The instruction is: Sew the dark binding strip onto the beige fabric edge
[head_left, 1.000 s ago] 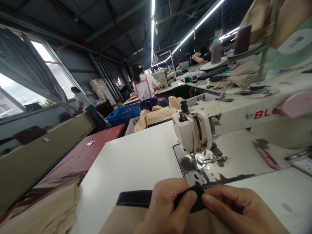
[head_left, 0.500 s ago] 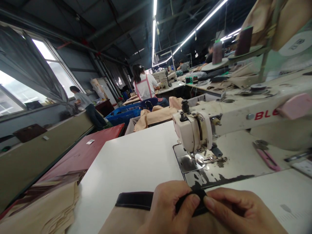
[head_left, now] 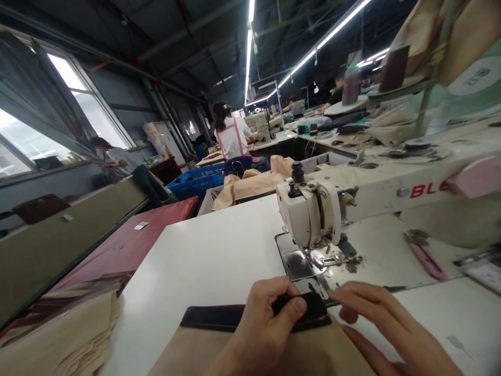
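My left hand [head_left: 270, 324] pinches the black band along the top edge of a beige fabric piece [head_left: 313, 350], thumb in front and fingers behind. Just right of the band's end, my right hand [head_left: 387, 324] has its fingers apart and holds nothing. Its index fingertip is close to the band's corner; whether it touches I cannot tell. Beyond both hands stands a sewing machine [head_left: 309, 209], its presser foot and metal plate a short way ahead of the band. The lower part of the fabric runs out of view.
A stack of beige pieces [head_left: 66, 334] lies at left beside a red-topped table [head_left: 129, 245]. Pink-handled snips [head_left: 428, 261] rest on the machine bed. Thread cones [head_left: 393, 68] stand at upper right. Behind are a blue basket [head_left: 195, 180] and several people, one seated with back turned.
My right hand has let go of the band's end and opened. My left hand has shifted slightly left and up, still holding the band. A person at far left has leaned toward the window.
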Action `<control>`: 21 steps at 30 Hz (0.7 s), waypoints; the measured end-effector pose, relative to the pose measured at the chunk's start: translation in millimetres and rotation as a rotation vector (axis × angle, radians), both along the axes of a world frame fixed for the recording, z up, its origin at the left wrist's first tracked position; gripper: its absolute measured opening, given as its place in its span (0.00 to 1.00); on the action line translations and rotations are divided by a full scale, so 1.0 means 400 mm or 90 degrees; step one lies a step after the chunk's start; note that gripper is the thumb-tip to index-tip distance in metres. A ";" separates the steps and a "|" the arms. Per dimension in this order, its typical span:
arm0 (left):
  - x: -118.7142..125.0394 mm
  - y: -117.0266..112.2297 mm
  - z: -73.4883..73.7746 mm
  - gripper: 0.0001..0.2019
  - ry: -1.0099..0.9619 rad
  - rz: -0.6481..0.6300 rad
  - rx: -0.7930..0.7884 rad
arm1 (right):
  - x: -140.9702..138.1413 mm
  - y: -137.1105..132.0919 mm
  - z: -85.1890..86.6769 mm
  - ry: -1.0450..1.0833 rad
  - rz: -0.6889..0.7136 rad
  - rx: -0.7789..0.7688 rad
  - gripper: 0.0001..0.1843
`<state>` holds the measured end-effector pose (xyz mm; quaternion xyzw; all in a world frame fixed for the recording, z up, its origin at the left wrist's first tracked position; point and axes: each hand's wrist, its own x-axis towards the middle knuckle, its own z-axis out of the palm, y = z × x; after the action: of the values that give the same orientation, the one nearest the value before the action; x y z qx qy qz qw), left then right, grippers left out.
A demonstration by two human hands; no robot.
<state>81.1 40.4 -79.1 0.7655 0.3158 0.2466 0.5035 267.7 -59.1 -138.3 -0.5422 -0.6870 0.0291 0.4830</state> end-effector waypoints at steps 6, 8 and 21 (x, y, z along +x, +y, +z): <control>0.091 0.081 -0.075 0.09 0.155 0.001 0.179 | 0.110 0.071 -0.004 -0.244 0.198 0.011 0.23; 0.125 0.105 -0.101 0.09 0.228 0.019 0.240 | 0.122 0.110 0.000 -0.262 0.209 0.004 0.22; 0.191 0.178 -0.136 0.09 0.386 0.064 0.325 | 0.138 0.192 -0.013 -0.384 0.155 -0.014 0.22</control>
<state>157.4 111.5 -133.5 0.8877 0.4158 0.1041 0.1680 322.8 17.9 -143.6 -0.4455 -0.8586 -0.0676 0.2445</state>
